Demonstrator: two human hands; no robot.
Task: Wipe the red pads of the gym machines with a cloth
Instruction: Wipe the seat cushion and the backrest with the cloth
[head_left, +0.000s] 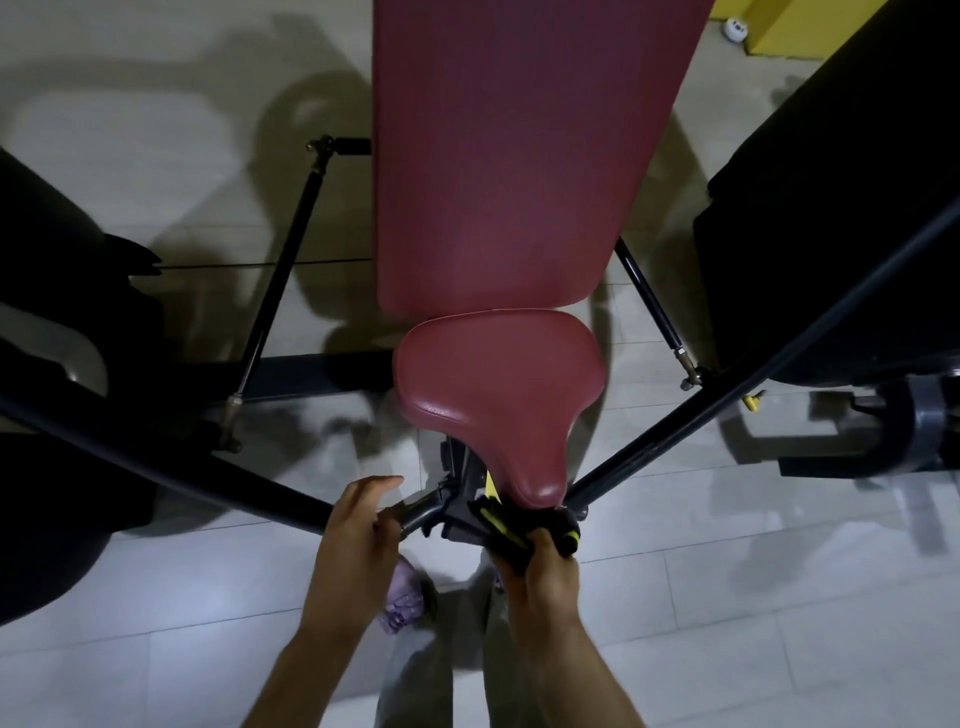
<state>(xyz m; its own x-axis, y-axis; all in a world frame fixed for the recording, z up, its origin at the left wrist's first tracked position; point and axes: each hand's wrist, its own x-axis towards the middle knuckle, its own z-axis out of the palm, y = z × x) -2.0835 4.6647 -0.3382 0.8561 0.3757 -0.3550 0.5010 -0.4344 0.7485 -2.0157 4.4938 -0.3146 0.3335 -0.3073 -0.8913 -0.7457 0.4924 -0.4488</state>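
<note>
Cloth: a black cloth with yellow stripes (511, 530) is bunched against the near tip of the seat pad and touches it.
Right hand: the right hand (545, 571) is closed round the cloth from the near side, with the fingers curled into it.
Left hand: the left hand (353, 535) is laid over the left black frame tube (182, 467). The fingers are curled over it and the thumb is stretched far.
Seat: the glossy red saddle-shaped seat pad (498, 395) is seen at centre, narrow end near. Its far edge lies just beside the near edge of the long red back pad (519, 156).
Frame: a right black frame tube (727, 410) is joined to the left one under the seat tip. A thin black strut (280, 280) is set left of the back pad.
Writing: dark marks on a small white round object (735, 28), far right, are too small to be read.
Open room: pale tiled floor (727, 597) is shown on both sides of the pads. Dark machine bulk (831, 208) is seen at the right edge.
Near floor: a blurred lilac object (402, 597) under the left hand cannot be identified.
</note>
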